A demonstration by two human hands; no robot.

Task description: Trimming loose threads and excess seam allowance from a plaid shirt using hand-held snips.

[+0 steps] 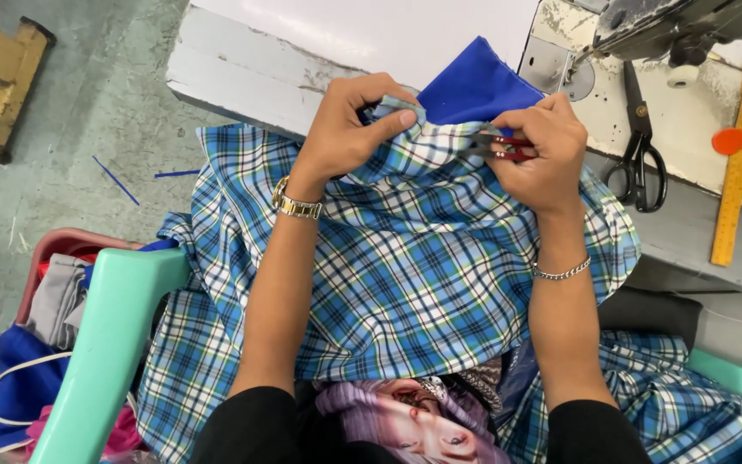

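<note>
Head view: left hand (pixel 349 129) pinches plaid fabric (pixel 414 275) edge, fingers clamped tight. Right hand (pixel 543 155) closed around red thread snips (pixel 501 146), blades at fabric's top fold. Plaid draped over lap, blue cloth (pixel 474 86) beneath. Black scissors (pixel 639 146) on sewing table (pixel 285 82), near yellow ruler (pixel 738 163).

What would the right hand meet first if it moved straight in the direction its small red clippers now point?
Probably the left hand, which pinches the blue plaid fabric just ahead of the right hand and its clippers; depth is unclear.

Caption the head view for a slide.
Left hand pinches blue plaid fabric while right hand holds red thread snips at its edge.
</note>
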